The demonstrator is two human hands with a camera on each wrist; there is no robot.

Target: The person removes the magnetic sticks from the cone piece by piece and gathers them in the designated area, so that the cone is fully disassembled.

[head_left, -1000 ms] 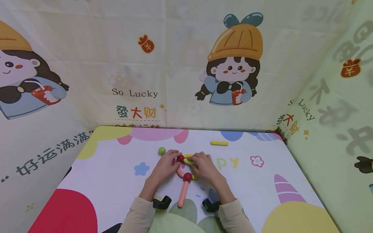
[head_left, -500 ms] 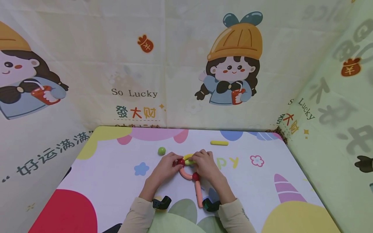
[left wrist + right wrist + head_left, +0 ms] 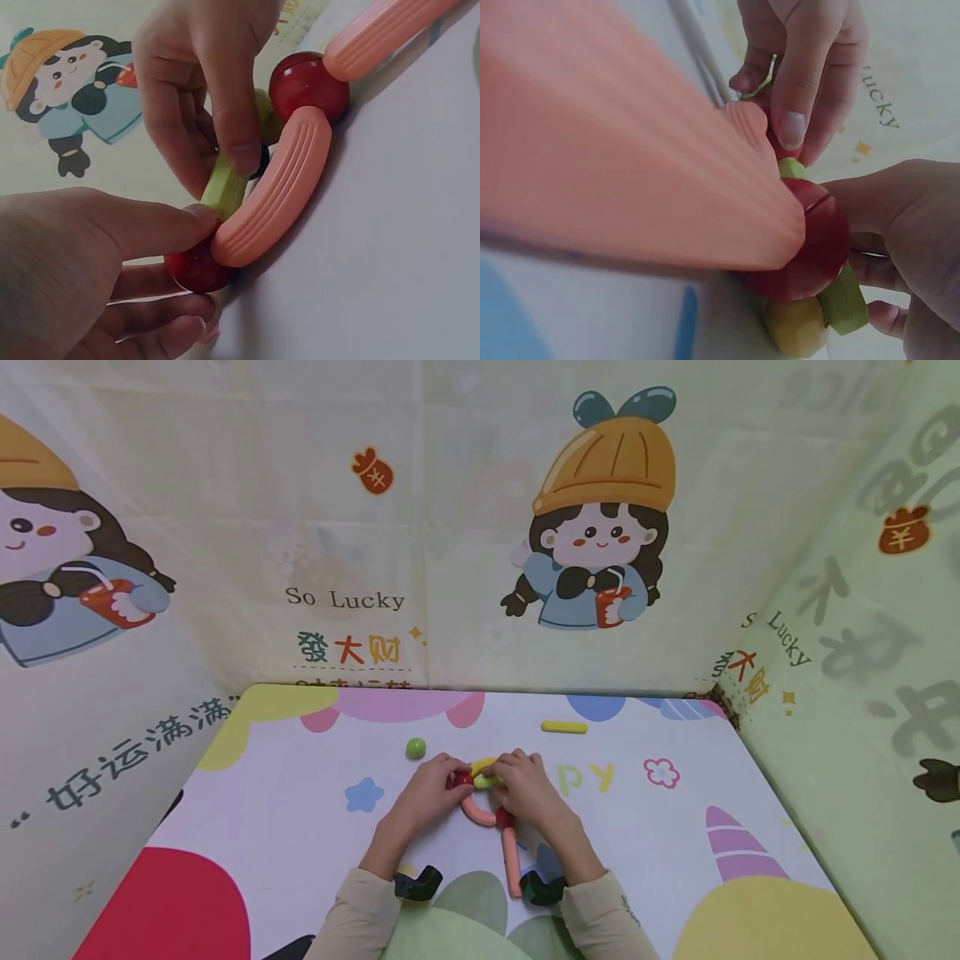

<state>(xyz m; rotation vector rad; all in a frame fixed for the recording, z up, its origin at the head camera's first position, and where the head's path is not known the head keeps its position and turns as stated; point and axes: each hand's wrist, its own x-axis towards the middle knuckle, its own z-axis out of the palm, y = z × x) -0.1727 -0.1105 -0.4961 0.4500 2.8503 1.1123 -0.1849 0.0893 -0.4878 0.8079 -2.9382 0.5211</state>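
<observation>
My left hand (image 3: 424, 792) pinches a red ball (image 3: 201, 268) between thumb and fingers. From that ball a curved pink stick (image 3: 277, 191) runs to a second red ball (image 3: 309, 88), which carries a straight pink stick (image 3: 511, 862) pointing toward me. A light green stick (image 3: 225, 187) also meets the first ball, and my right hand (image 3: 531, 787) pinches it with thumb and fingers. Behind it arches a yellow curved stick (image 3: 483, 764), partly hidden by the hands. In the right wrist view, the straight pink stick looms close and covers much of the work.
A green ball (image 3: 416, 747) lies beyond my left hand. Farther back on the right is a loose yellow stick (image 3: 564, 727). The printed table mat (image 3: 300, 827) ends at cloth walls (image 3: 450, 527) behind and at the sides. A black band (image 3: 418, 884) sits at each wrist.
The second red ball and the straight pink stick have swung to the right, beneath my right hand. The first red ball has come slightly nearer me. Both hands keep their grips.
</observation>
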